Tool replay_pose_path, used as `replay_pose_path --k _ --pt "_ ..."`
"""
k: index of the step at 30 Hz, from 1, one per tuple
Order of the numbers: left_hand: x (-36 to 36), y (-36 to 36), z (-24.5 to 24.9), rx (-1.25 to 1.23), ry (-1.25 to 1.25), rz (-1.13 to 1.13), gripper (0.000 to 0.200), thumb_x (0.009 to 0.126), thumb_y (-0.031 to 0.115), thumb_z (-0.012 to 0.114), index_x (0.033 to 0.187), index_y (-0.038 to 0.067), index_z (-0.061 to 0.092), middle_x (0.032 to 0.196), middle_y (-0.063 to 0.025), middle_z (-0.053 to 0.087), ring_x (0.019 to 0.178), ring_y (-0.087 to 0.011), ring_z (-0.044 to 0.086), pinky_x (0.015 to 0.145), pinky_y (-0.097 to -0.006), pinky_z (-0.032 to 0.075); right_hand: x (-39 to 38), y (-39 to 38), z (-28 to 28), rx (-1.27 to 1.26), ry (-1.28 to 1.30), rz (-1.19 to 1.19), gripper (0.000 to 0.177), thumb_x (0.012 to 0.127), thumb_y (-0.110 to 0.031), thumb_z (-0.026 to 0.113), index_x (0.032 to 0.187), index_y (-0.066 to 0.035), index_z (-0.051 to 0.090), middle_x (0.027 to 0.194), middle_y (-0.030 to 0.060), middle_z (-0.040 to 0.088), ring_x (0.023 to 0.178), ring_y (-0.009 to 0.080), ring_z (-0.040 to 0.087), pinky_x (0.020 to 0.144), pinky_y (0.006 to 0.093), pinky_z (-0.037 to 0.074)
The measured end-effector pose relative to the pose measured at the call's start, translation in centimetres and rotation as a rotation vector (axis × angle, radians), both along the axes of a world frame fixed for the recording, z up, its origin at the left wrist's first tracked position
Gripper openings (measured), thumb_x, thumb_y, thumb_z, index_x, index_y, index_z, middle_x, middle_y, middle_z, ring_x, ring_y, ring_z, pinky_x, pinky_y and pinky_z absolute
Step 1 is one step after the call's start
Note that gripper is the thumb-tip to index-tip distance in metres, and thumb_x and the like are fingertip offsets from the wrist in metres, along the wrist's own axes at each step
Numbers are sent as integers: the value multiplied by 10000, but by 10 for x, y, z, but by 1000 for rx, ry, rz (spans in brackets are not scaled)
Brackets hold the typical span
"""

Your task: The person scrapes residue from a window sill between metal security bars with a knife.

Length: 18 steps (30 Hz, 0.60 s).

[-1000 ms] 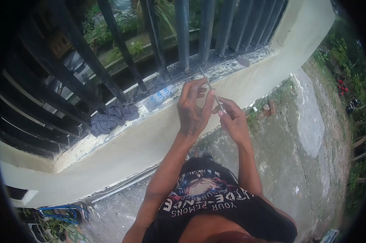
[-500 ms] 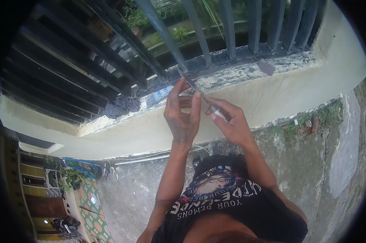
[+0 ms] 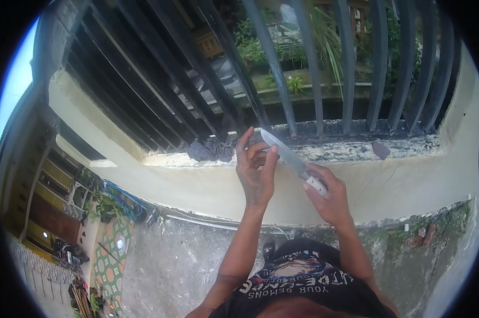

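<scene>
A knife (image 3: 288,158) with a broad metal blade and a white riveted handle is held slantwise over the wall ledge. My right hand (image 3: 330,202) is closed around its handle. Near the tip, my left hand (image 3: 256,180) has its thumb against the blade and some fingers curled behind it, while the index finger points up. How firmly these fingers press is hard to see. A crumpled dark grey cloth (image 3: 212,150) lies on the ledge to the left of my left hand. A flat brownish-grey piece (image 3: 380,150) rests on the ledge to the right.
Dark metal fence bars (image 3: 281,79) rise from the peeling ledge (image 3: 345,152) of a cream wall (image 3: 223,185). Below runs a concrete floor (image 3: 181,254) with a white pipe (image 3: 197,222). Brick fragments (image 3: 429,233) lie at lower right, a blue hose (image 3: 128,196) at left.
The blade has turned to show its broad side. My view has tilted upward, so ledge and hands sit lower. The blue-lettered white sheet beside the cloth is no longer visible.
</scene>
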<state>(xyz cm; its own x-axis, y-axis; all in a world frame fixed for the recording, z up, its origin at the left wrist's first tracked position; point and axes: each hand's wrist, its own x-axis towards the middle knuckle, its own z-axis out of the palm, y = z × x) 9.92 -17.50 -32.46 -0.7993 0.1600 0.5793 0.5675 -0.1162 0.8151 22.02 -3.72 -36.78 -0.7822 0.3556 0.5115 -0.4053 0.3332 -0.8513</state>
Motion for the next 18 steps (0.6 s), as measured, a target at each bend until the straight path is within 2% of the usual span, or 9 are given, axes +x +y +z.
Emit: replay_pose_path --k 6,8,9,11,12,13,15,16,18 --pt "-1 7 0 35 17 -22 559 969 54 703 1465 3 452 985 -92 718 867 -153 715 762 -286 569 -1 2 -10 30 55 -58 429 929 -56 717 1348 -34 628 1125 178 749 982 227 735 875 334 556" --pt "1 10 5 -35 67 -6 459 960 56 710 1390 15 553 983 -107 721 857 -172 723 754 -291 572 1 3 -10 17 93 -62 383 969 -57 663 1348 -31 624 1088 175 761 952 216 736 864 328 552" --pt "-3 11 6 -35 74 -16 459 960 56 710 1390 15 553 983 -107 721 857 -172 723 754 -291 572 2 4 -7 17 100 -73 383 969 -57 663 1348 -31 624 1088 175 761 952 216 736 864 328 552" --pt "-15 8 13 -256 466 165 374 948 57 716 1311 34 630 994 -121 721 829 -221 733 749 -312 577 8 6 2 -50 15 -25 360 1002 -54 611 1362 -39 611 1027 147 772 914 212 738 826 324 551" --pt "-17 6 19 -315 567 235 370 930 59 730 1291 48 648 1069 -140 710 885 -269 731 736 -333 580 11 6 7 -49 20 -38 360 1002 -54 611 1362 -39 611 1027 147 772 914 212 738 826 324 551" --pt "-19 5 27 -310 573 223 370 930 59 730 1291 48 648 1069 -140 710 885 -269 731 736 -333 580 13 7 12 -41 -28 -23 361 1008 -51 600 1368 -46 607 1007 140 770 887 220 739 807 322 549" --pt "-24 3 40 -295 675 298 314 983 109 688 1293 61 677 1203 -159 674 1003 -239 707 772 -317 600 13 13 17 -28 -73 -24 362 1014 -48 588 1375 -53 602 988 132 768 861 228 740 788 320 547" --pt "-31 2 43 -304 722 292 340 1007 140 660 1341 77 653 1318 -177 613 1134 -242 661 782 -328 600 8 16 17 60 -9 -5 381 1010 -67 597 1390 -38 582 973 123 760 808 202 709 765 320 539" --pt "-30 -4 65 -423 849 315 361 1023 209 641 1369 103 644 1376 -155 589 1175 -299 636 895 -413 573 5 21 28 154 52 1 405 1007 -86 606 1404 -23 562 958 114 753 755 175 677 743 319 532"
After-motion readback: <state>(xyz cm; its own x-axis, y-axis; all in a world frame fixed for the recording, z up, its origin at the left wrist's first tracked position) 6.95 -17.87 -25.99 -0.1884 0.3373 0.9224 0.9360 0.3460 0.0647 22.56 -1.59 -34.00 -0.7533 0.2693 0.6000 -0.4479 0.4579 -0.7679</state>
